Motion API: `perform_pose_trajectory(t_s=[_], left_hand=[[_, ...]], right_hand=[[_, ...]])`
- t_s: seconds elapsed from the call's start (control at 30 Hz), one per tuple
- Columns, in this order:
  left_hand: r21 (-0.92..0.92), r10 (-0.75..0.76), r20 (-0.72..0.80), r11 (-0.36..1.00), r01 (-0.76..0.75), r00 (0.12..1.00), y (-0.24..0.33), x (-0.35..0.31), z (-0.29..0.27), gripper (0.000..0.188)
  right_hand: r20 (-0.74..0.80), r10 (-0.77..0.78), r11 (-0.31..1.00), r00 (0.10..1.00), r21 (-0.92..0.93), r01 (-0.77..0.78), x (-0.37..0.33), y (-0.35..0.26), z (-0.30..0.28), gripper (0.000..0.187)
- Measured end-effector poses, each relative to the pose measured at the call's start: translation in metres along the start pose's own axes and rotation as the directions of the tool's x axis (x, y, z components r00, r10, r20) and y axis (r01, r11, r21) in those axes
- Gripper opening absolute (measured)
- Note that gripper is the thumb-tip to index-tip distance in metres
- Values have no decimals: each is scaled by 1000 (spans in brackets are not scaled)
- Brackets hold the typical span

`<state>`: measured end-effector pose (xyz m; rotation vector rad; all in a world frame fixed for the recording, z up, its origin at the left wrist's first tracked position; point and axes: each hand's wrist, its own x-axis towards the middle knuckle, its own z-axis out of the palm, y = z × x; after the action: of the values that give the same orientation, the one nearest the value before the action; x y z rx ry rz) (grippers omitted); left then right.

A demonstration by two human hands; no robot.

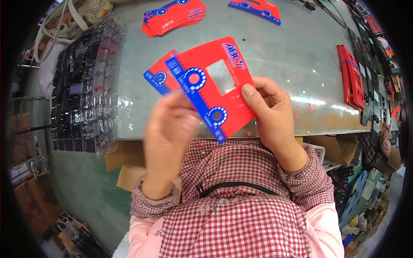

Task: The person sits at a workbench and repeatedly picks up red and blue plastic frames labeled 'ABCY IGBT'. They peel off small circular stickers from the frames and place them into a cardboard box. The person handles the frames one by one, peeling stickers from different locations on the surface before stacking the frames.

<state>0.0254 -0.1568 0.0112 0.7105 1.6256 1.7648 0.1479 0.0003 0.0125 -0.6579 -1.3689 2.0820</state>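
Note:
A red panel sheet (238, 101) with a blue strip, two printed dials and a rectangular window is held up over the table's near side, tilted. My right hand (273, 109) is closed on its right edge, the thumb on the front face and the fingers behind. The upper dial's centre looks red, the lower one's dark grey. My left hand (170, 131), smeared by motion, is at the sheet's left side; its fingers cannot be made out. Another red and blue panel sheet (157, 71) shows partly behind the held one; whether it is held or lying down cannot be told.
Stacked red panel sheets (176, 21) lie at the far side of the table (297, 47). One more sheet (256, 10) lies farther right. Red plates (352, 77) sit by the right edge. Plastic-wrapped black parts (84, 90) stand left. Small red discs (249, 133) dot the near edge, above cardboard boxes (131, 161).

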Motion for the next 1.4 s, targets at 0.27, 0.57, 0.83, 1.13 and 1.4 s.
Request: perform_pose_trajectory(t_s=[0.27,0.57,0.83,1.13,1.4], left_hand=[[-232,-155,2,961,152,988,-8,-7,53,27],[-143,-10,43,990,15,999,-22,-1,87,24],[46,165,27,985,-166,986,-34,0,105,25],[-66,77,97,995,-71,992,-26,5,107,27],[-84,82,175,994,-68,981,-20,5,101,23]], right_hand=[[106,-12,997,994,-75,20,-15,0,-9,16],[0,-35,999,999,-33,35,-21,-1,-37,17],[-92,46,999,995,17,-45,-25,-9,-49,13],[84,19,998,996,62,-24,-21,-8,-63,21],[183,-42,999,982,2,42,-21,-8,-64,23]])
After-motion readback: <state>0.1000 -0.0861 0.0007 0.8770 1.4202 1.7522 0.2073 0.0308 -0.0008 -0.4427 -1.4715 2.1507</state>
